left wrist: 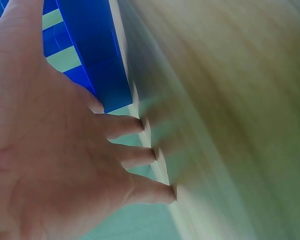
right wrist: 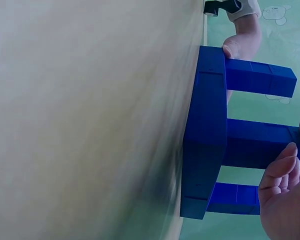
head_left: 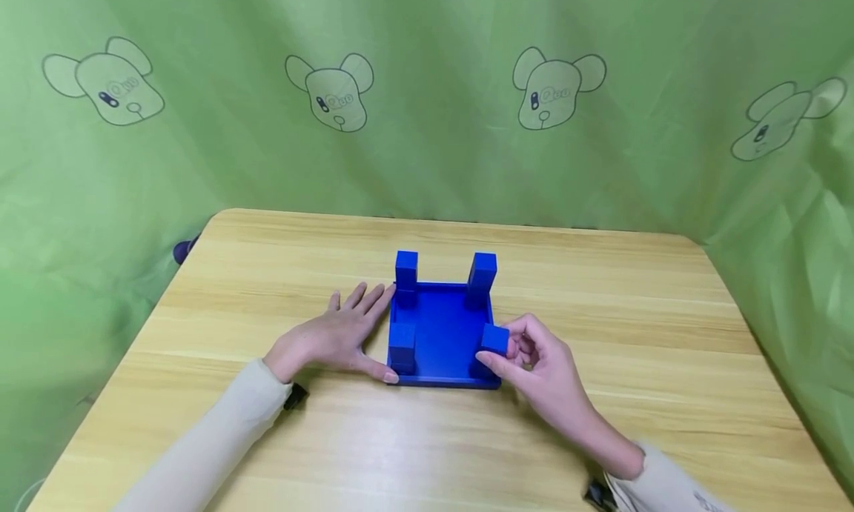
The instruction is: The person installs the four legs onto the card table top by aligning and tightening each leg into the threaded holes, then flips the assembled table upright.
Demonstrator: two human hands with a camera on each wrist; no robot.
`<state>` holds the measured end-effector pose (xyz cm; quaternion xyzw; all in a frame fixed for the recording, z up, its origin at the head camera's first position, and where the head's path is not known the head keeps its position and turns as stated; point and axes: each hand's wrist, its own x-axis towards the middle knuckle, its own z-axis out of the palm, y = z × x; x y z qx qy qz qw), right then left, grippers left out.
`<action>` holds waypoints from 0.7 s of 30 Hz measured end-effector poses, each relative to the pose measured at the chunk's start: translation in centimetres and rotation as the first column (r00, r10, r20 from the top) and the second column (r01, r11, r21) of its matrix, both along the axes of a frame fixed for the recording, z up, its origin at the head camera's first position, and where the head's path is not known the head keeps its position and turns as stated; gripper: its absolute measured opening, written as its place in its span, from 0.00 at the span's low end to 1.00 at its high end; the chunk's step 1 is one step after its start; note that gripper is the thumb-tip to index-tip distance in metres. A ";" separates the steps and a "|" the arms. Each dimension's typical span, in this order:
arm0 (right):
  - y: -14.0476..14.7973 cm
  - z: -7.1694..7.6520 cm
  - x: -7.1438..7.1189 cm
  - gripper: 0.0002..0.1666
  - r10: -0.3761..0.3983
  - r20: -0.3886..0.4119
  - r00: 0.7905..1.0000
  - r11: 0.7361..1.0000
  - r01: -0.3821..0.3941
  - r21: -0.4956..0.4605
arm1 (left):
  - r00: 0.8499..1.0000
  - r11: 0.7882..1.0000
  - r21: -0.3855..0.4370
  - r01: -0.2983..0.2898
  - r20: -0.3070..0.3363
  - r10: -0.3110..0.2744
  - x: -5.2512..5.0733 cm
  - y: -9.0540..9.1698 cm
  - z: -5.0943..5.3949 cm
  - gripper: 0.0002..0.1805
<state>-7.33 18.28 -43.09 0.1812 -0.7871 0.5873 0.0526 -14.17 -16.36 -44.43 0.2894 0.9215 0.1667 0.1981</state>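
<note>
A blue square base [head_left: 443,382] with a raised rim lies on the table, and a blue square post stands upright at each corner. My right hand [head_left: 543,364] pinches the near right post [head_left: 495,338] near its top, between thumb and curled fingers. In the right wrist view the foot of this post [right wrist: 250,143] meets the base. My left hand [head_left: 343,337] lies spread along the base's left side, thumb at the near left corner and index finger at the far left corner. The near left post [head_left: 402,347] stands beside the left thumb.
Beyond the hands, the far left post [head_left: 407,270] and far right post [head_left: 483,271] rise from the base. The wooden table [head_left: 280,249] has rounded far corners. Green cloth [head_left: 434,164] printed with bear heads hangs around it.
</note>
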 end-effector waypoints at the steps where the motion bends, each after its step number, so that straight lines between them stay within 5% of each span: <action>1: 0.0 0.0 0.1 0.18 -0.001 0.003 1.000 1.000 0.001 -0.003 | 1.000 1.000 0.001 0.000 0.001 0.000 0.0 0.0 0.0 0.80; 14: 0.1 0.4 0.8 0.17 -0.074 0.057 0.996 0.995 0.070 0.072 | 1.000 1.000 0.004 0.001 0.000 -0.001 -0.1 0.1 -0.1 0.80; 21: -0.2 0.4 1.1 0.18 -0.082 0.075 0.994 0.996 0.079 0.038 | 1.000 1.000 -0.004 -0.002 -0.004 0.002 0.0 0.0 -0.1 0.80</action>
